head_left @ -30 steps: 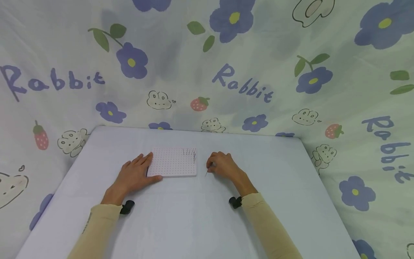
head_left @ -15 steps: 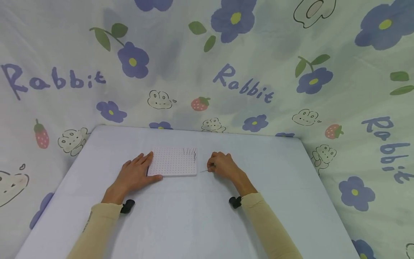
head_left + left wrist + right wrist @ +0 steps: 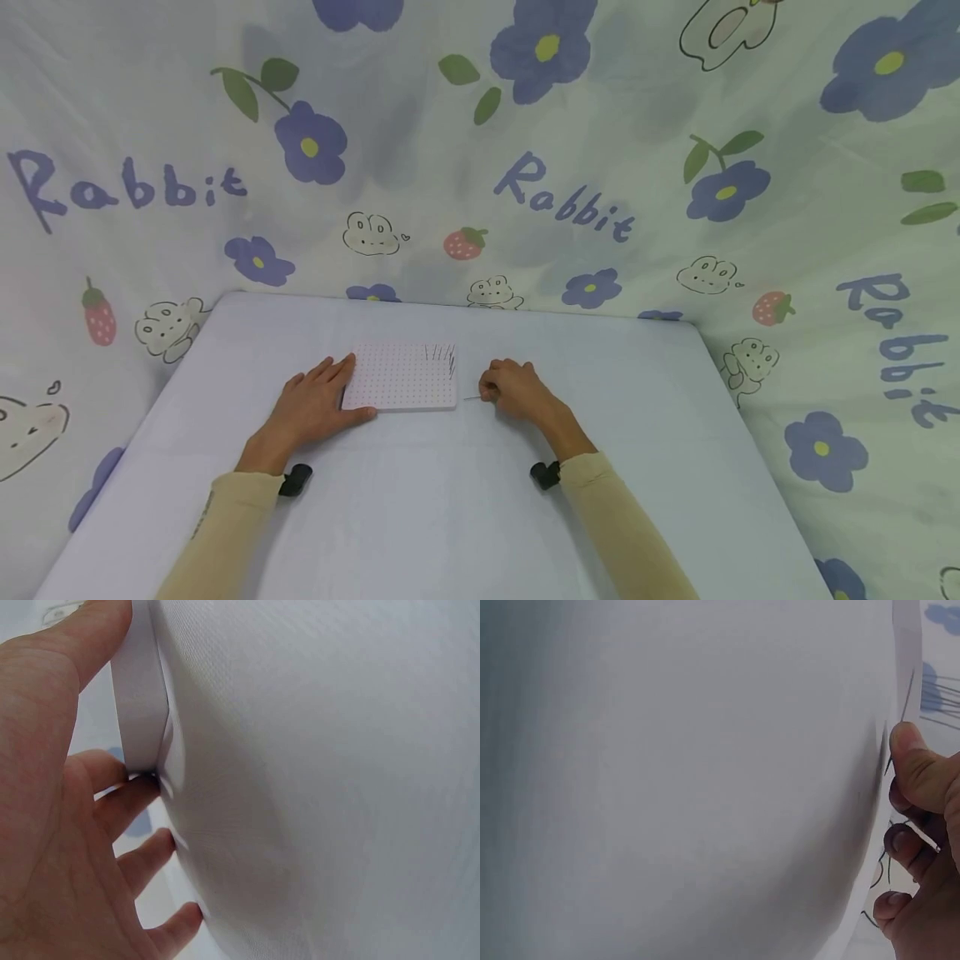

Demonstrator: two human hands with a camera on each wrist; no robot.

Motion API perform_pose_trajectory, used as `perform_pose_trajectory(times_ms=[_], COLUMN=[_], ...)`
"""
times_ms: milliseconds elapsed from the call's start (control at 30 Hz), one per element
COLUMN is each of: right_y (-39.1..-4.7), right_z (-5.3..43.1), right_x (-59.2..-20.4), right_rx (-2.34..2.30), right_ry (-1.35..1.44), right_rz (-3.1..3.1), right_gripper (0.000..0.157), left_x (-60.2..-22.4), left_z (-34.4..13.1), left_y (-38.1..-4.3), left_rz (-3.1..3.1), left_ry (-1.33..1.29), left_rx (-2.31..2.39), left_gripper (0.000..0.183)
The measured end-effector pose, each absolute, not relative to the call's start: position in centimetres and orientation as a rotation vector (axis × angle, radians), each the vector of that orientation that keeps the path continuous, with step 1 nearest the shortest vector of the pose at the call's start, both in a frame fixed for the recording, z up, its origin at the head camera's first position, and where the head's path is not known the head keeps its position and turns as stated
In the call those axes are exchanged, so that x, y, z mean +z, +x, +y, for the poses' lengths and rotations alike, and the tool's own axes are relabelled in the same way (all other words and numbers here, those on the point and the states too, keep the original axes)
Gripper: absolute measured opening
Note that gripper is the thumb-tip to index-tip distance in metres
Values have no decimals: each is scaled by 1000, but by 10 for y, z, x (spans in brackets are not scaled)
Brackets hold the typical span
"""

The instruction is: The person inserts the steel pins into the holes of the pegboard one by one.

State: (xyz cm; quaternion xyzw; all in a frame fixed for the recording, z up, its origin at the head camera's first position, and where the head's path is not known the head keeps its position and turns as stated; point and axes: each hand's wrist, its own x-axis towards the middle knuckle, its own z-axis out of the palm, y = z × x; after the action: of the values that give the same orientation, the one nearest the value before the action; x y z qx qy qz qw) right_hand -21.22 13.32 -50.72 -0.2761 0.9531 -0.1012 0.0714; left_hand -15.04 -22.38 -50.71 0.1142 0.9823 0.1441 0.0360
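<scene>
A flat white board (image 3: pixel 397 379) dotted with rows of small holes lies on the table. Several thin pins (image 3: pixel 438 352) stand in its far right corner. My left hand (image 3: pixel 311 404) rests at the board's left side, fingers spread and fairly straight; its thumb lies along the near edge. In the left wrist view, the fingertips (image 3: pixel 165 838) touch the tabletop beside the board's side wall (image 3: pixel 140 712). To the right of the board, my right hand (image 3: pixel 517 390) pinches a thin needle-like pin (image 3: pixel 908 694) between thumb and forefinger. Its free end points left at the board.
The white-covered table (image 3: pixel 450 500) stretches out in front of both arms. A printed curtain (image 3: pixel 420 150) hangs behind and at the sides. A small black wrist camera (image 3: pixel 297 479) sits by the left cuff, another camera (image 3: pixel 545 475) by the right.
The pin in my right hand has swung from pointing down and left to lying nearly level toward the board. That hand has dipped slightly nearer. The left hand stays on the board's edge.
</scene>
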Motion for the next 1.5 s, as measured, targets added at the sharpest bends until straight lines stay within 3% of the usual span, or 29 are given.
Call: perform_pose_trajectory(times_ms=[1500], right_y=[-213], right_z=[98], right_x=[-493], right_rx=[-797], right_ry=[-884], right_rz=[2778], right_gripper=[6], left_x=[-506], left_z=[-223], left_y=[-151], left_rz=[2992], left_ry=[318], left_rx=[438], left_gripper=[113])
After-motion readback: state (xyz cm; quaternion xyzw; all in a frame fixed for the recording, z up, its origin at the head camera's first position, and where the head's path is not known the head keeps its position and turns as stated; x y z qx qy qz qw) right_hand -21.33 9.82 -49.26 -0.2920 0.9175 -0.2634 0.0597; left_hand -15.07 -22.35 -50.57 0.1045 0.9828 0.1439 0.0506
